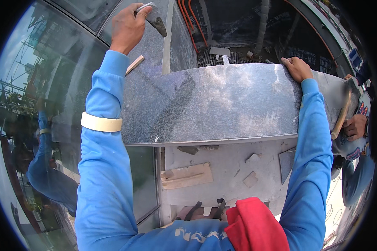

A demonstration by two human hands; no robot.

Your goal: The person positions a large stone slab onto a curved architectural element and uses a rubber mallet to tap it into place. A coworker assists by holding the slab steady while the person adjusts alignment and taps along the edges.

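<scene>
A long grey stone slab [230,104], speckled with a dark damp-looking patch toward its left, spans the view in front of me. My left hand [128,27] is raised at the upper left, thumb and fingers closed on a small pale-handled tool with a dark, flat end [158,26]. Its exact kind is hard to make out. At the slab's far edge, my right hand [298,69] lies on top with its fingers curled over the rim; some fingertips are hidden. A small wooden strip [135,65] sits near the slab's far left corner.
Glass panels [63,104] run along my left. Beyond the slab is a recess with orange pipes [188,19] and rubble. Below lie boards [187,175] and stone offcuts [250,179]. At right, a co-worker's hand [356,126] holds a wooden handle [342,115].
</scene>
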